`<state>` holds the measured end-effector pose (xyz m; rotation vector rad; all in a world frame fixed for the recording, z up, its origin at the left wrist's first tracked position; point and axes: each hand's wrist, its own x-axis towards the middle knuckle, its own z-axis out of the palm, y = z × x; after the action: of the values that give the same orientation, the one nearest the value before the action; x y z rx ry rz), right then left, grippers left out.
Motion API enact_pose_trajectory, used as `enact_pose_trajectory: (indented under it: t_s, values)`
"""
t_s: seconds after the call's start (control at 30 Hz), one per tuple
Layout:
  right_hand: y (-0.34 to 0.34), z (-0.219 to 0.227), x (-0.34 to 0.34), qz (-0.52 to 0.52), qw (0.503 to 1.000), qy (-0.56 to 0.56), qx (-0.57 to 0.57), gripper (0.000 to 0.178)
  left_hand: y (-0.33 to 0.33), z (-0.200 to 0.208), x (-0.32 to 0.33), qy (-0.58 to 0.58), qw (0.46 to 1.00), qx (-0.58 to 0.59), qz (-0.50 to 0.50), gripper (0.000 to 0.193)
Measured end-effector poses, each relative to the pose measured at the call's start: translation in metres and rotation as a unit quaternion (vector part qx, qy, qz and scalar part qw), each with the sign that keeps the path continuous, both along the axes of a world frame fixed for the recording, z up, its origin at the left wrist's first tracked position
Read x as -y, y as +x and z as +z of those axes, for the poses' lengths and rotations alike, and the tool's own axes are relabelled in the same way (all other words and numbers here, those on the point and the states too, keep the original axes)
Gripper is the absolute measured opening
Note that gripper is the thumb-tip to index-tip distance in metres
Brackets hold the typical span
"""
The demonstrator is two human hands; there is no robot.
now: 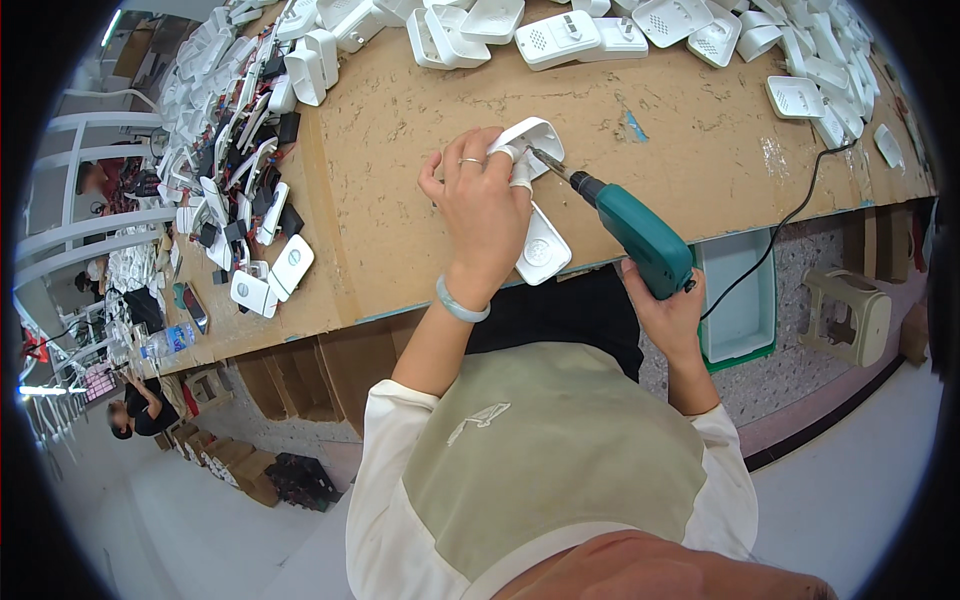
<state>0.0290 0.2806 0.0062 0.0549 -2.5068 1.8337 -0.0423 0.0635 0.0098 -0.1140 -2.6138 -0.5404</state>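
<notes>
"What are you seeing nearest?"
"I am seeing the right hand (668,315) gripping the green driver (640,235). A flat white piece (543,250) is lying at the table (420,115) edge."
"And the left hand (485,205)?"
"Its fingers are pinching the shell (541,134) over the table; the bit (549,161) is pointing into it. Farther, more parts (462,30) are lying."

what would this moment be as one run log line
left hand: holding white housing; right hand: gripping green power driver; bit: tip at housing's open side; nearby: white oblong part on table
</notes>
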Motion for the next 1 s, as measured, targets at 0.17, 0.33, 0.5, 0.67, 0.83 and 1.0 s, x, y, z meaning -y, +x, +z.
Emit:
enact_pose_trajectory:
  t_s: [0.17, 0.33, 0.5, 0.67, 0.83, 1.0]
  values:
    - [-0.001, -0.005, 0.000, 0.003, 1.000, 0.001, 0.002, 0.020, 0.001, 0.003, -0.001, -0.005, 1.000, 0.001, 0.000, 0.019]
    - [-0.002, -0.009, 0.001, -0.001, 0.999, -0.013, -0.040, 0.018, 0.002, 0.002, 0.002, 0.004, 1.000, 0.005, -0.001, 0.021]
    - [-0.004, -0.003, 0.001, 0.003, 1.000, -0.004, -0.019, 0.015, 0.002, 0.003, 0.001, -0.025, 1.000, 0.006, 0.016, 0.020]
    - [-0.004, -0.003, 0.000, 0.005, 1.000, 0.008, -0.025, 0.015, 0.001, 0.002, 0.001, 0.005, 1.000, 0.013, 0.002, 0.020]
    - [-0.005, 0.000, 0.000, 0.007, 1.000, 0.010, -0.024, 0.017, 0.000, 0.003, 0.000, -0.025, 1.000, 0.001, 0.017, 0.017]
    - [-0.005, 0.007, -0.001, 0.027, 0.999, 0.042, -0.015, 0.018, 0.001, 0.002, 0.000, -0.025, 0.999, -0.005, 0.019, 0.016]
